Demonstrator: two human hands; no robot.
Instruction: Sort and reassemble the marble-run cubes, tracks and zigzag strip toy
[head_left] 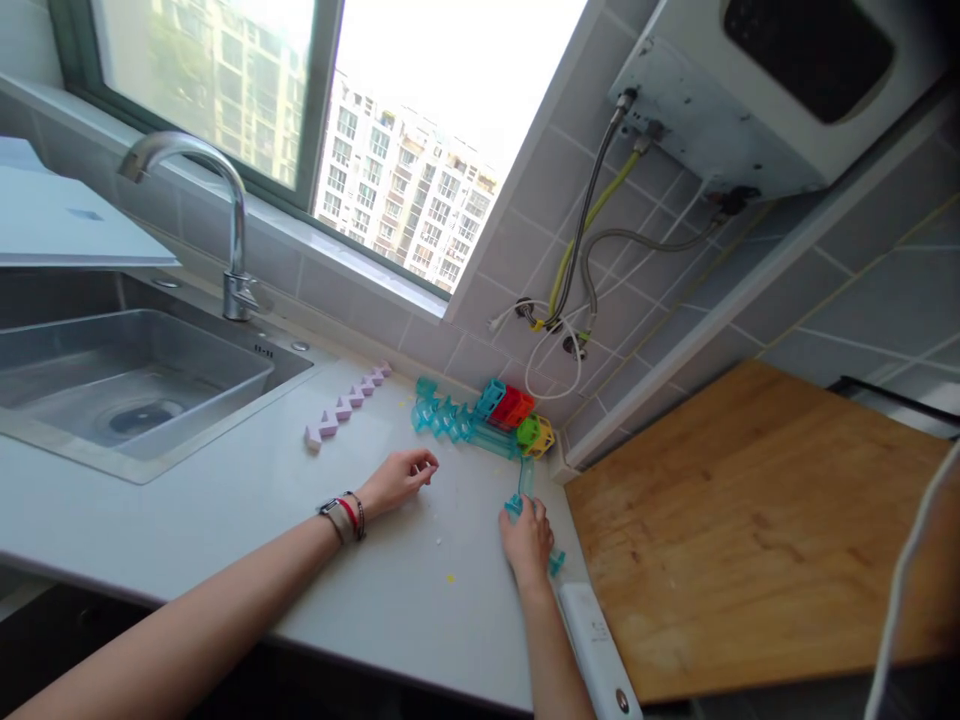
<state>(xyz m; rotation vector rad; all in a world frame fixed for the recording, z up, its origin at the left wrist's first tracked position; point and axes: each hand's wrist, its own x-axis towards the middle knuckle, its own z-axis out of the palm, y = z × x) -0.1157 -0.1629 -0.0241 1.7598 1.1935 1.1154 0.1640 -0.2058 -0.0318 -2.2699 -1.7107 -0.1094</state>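
Note:
My left hand rests low over the counter with its fingers curled together; whatever they may hold is too small to make out. Beyond it stretches a row of zigzag translucent teal pieces. My right hand is closed over a teal plastic track piece, whose middle is hidden by the fingers. A clear teal channel leads from that hand toward a longer teal track. Beside the track stand hollow plastic blocks: blue, red, green and yellow.
Left of the teal pieces, a slanting line of lilac triangular blocks lies on the white counter. A sink with a faucet is farther left. At right are a white device and a wooden board.

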